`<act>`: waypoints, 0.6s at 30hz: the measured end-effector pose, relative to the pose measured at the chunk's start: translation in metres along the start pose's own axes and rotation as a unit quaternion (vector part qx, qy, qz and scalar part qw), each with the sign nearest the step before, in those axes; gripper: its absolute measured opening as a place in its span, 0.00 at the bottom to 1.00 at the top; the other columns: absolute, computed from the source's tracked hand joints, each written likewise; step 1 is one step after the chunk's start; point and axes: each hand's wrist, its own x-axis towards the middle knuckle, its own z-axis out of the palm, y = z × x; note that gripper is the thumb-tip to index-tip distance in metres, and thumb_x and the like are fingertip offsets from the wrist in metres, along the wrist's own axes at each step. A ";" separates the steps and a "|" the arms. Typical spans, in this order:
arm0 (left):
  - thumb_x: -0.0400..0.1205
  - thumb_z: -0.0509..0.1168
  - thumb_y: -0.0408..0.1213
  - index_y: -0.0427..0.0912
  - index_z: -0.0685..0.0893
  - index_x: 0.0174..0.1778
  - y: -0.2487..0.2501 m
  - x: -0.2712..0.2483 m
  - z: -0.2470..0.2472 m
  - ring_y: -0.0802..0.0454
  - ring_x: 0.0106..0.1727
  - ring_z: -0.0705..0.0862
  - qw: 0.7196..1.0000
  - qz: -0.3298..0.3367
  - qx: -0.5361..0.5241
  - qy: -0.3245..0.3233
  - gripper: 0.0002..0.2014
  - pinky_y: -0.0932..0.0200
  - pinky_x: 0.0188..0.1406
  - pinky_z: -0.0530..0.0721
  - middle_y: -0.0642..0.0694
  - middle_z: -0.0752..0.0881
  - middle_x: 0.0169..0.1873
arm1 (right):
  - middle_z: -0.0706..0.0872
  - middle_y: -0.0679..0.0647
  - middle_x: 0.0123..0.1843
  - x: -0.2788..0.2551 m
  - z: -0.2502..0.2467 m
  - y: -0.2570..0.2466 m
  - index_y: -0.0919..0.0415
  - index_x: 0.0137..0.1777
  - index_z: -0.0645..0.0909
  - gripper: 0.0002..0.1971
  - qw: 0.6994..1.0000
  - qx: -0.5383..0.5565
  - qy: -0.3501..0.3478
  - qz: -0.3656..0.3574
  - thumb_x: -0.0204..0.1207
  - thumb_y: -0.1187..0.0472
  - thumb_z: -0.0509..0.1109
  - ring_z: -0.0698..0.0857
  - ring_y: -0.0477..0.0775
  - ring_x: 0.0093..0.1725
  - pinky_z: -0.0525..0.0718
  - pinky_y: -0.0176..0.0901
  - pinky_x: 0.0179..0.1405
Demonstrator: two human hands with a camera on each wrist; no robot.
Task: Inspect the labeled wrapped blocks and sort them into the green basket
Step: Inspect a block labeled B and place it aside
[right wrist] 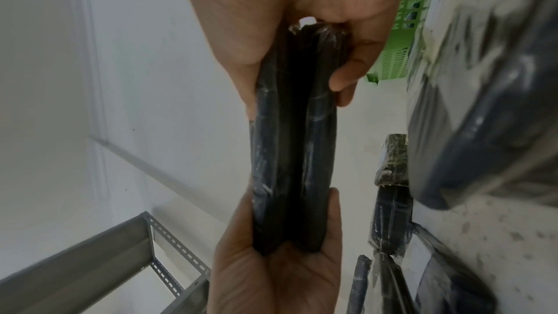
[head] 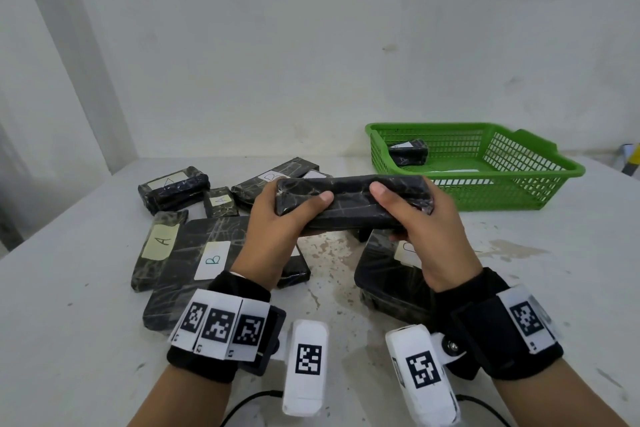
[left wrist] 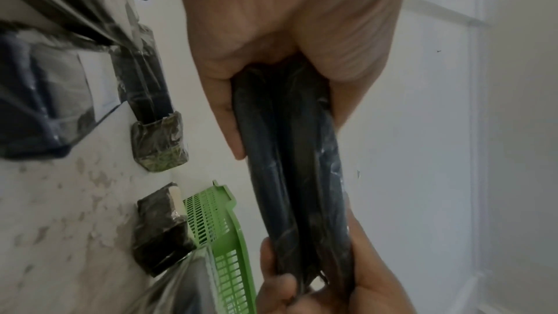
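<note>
Both hands hold one long black wrapped block [head: 353,199] level above the table, its label out of sight. My left hand [head: 277,218] grips its left end, thumb on the near face. My right hand [head: 419,218] grips the right end the same way. In the left wrist view the block [left wrist: 296,176] runs from my palm to the other hand; the right wrist view shows the block [right wrist: 292,152] likewise. The green basket [head: 519,184] stands at the back right with one wrapped block [head: 408,151] inside. Blocks labeled A [head: 157,246] and B [head: 207,260] lie below on the left.
More wrapped blocks lie behind the hands: one [head: 173,189] at the back left, a small A block [head: 221,201], and a large one [head: 391,274] under my right wrist. The white table [head: 69,288] is stained in the middle. A wall stands close behind.
</note>
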 end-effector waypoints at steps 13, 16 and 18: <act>0.77 0.74 0.30 0.38 0.84 0.57 0.002 0.002 -0.003 0.48 0.47 0.91 1.000 -0.011 0.008 -0.014 0.13 0.54 0.41 0.91 0.42 0.91 0.48 | 0.92 0.45 0.41 -0.004 0.002 -0.004 0.57 0.55 0.84 0.22 0.999 -0.022 -0.007 0.042 0.62 0.54 0.84 0.90 0.42 0.39 0.81 0.37 0.23; 0.77 0.74 0.31 0.37 0.84 0.60 0.001 0.001 -0.003 0.47 0.50 0.91 1.000 -0.011 0.002 -0.017 0.16 0.53 0.47 0.91 0.41 0.91 0.51 | 0.91 0.43 0.38 -0.004 0.001 -0.001 0.58 0.54 0.83 0.18 0.999 -0.023 0.001 0.035 0.66 0.60 0.83 0.89 0.41 0.36 0.80 0.37 0.22; 0.72 0.79 0.39 0.42 0.85 0.59 -0.001 0.003 -0.004 0.44 0.57 0.89 1.000 -0.004 -0.001 -0.004 0.21 0.48 0.60 0.87 0.39 0.88 0.58 | 0.90 0.44 0.39 -0.004 0.001 -0.002 0.58 0.55 0.82 0.19 0.999 -0.023 -0.009 0.028 0.66 0.57 0.82 0.89 0.42 0.37 0.82 0.38 0.22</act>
